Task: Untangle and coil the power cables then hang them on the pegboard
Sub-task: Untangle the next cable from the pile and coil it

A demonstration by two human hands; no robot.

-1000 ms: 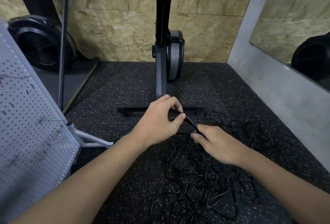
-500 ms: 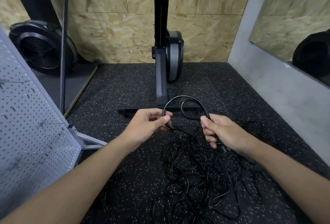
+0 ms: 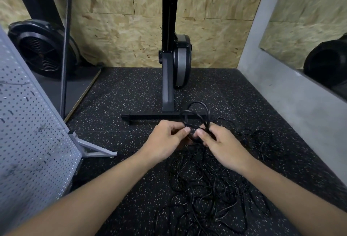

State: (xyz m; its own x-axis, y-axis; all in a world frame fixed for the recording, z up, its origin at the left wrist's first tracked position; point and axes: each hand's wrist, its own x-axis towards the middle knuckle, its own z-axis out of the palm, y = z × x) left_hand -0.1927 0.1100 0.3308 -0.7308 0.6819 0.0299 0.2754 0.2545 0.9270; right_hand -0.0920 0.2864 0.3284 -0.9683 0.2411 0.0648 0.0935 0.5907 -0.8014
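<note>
A tangle of thin black power cables (image 3: 210,188) lies on the speckled black rubber floor in front of me. Above it, my left hand (image 3: 165,139) and my right hand (image 3: 219,145) are close together, each pinching the same black cable. Small loops of that cable (image 3: 197,113) stand up just beyond my fingertips. The rest of it drops from my hands into the tangle. A grey pegboard (image 3: 28,132) on a metal foot leans at the left, with a few small hooks on it.
A black exercise machine's upright post and crossbar base (image 3: 169,117) stand just behind my hands. A black fan wheel (image 3: 41,51) sits at the back left. A chipboard wall closes the back, and a grey wall with a mirror runs along the right.
My hands have come closer together, and a single wide cable loop between them has folded into smaller stacked loops. One second ago the cable was stretched short between my hands.
</note>
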